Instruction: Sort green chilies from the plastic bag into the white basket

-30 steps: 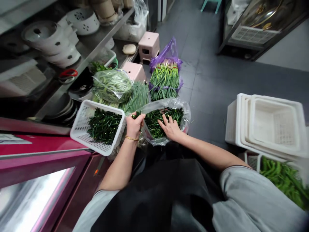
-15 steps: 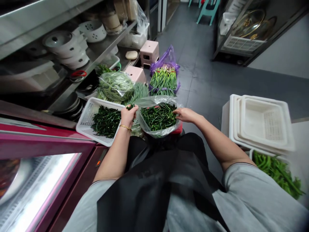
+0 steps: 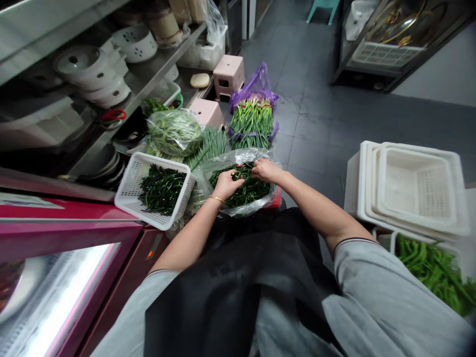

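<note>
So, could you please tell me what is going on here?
A person is handling green stems in an open clear bag. The left hand holds a small bunch over the bag, and the right hand is at the stems, though whether it grips any is hard to tell. To the left, a white basket holds a dark green pile, with bare space on one side. Beyond the bag, spring onions lie in purple plastic.
</note>
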A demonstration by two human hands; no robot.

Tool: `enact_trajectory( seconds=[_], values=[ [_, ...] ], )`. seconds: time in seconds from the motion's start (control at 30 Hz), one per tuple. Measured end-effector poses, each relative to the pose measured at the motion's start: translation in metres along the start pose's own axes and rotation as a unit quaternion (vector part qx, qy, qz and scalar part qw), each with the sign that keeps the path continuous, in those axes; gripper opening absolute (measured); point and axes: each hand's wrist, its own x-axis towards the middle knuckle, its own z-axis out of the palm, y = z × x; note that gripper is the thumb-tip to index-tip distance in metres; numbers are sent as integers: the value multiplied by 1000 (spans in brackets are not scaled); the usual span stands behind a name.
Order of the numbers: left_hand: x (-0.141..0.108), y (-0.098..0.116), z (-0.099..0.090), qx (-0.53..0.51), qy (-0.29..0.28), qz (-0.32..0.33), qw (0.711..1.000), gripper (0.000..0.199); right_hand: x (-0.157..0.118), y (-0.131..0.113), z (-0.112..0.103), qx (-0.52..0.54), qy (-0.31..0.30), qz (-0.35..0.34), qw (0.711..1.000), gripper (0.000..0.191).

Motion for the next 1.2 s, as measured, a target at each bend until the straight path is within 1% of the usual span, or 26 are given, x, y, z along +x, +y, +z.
enact_trajectory(
  seconds=[0.07, 0.1, 0.17, 0.27, 0.33, 0.37, 0.43, 0.47, 0.5, 0.53, 0.57, 0.63, 0.67, 0.73, 0.77, 0.8, 0.83, 0.9, 0.97, 1.03, 1.1, 1.13, 1.17, 1.2],
  values=[
    [23, -13, 17, 77, -12, 27, 997, 16, -1, 4, -3, 52, 29, 18, 998, 27],
    [32, -17, 22, 101, -18, 39, 994, 16, -3, 5, -5, 78, 47, 28, 995, 27],
    [43, -21, 26, 125, -26, 64, 990, 14, -4, 4, -8, 130, 74, 32, 988, 25],
    [46, -21, 20, 128, -34, 100, 986, 9, -4, 0, -10, 191, 82, 9, 978, 23],
    [44, -19, 12, 112, -55, 117, 985, 9, -2, 0, -8, 248, 79, -18, 965, 23],
    [42, -19, 8, 94, -68, 121, 986, 10, -2, 0, -6, 291, 78, -31, 953, 26],
    [41, -21, 1, 43, -82, 120, 988, 15, -2, 4, -2, 385, 90, -36, 918, 34],
    [41, -23, -2, 18, -77, 111, 991, 18, -3, 6, -1, 419, 97, -27, 902, 38],
    [41, -26, -6, -3, -63, 95, 994, 20, -5, 8, 0, 431, 103, -11, 896, 40],
    [41, -30, -9, -24, -43, 69, 996, 22, -8, 10, 1, 416, 106, 11, 903, 40],
    [40, -34, -12, -48, -21, 36, 998, 24, -12, 10, 0, 378, 103, 35, 919, 38],
    [37, -42, -17, -112, 14, -42, 993, 30, -23, 6, -5, 261, 83, 80, 958, 36],
    [34, -44, -19, -148, 22, -80, 986, 33, -30, 1, -8, 202, 75, 103, 971, 36],
    [27, -44, -22, -201, 16, -135, 970, 38, -42, -14, -12, 121, 48, 150, 980, 38],
    [23, -42, -22, -212, 6, -147, 966, 38, -47, -22, -12, 99, 26, 174, 979, 41],
    [19, -39, -20, -212, -6, -144, 967, 36, -50, -31, -11, 82, 0, 196, 977, 47],
    [16, -35, -18, -200, -19, -124, 972, 32, -52, -39, -8, 70, -29, 210, 975, 52],
    [13, -28, -9, -142, -56, -47, 987, 24, -51, -52, 0, 53, -77, 213, 973, 52],
    [15, -21, 3, -51, -101, 41, 993, 19, -46, -56, 5, 49, -84, 189, 977, 44],
    [20, -17, 13, 34, -127, 94, 987, 18, -40, -53, 4, 64, -50, 169, 982, 39],
    [27, -13, 16, 72, -126, 117, 983, 16, -38, -44, -5, 120, 3, 145, 982, 38],
    [30, -12, 14, 66, -127, 123, 982, 15, -38, -39, -10, 172, 26, 122, 977, 39],
    [32, -11, 11, 47, -133, 128, 982, 14, -38, -33, -15, 235, 49, 93, 966, 41],
    [34, -11, 7, 18, -142, 129, 981, 15, -39, -28, -19, 300, 75, 61, 949, 44]
  ],
)
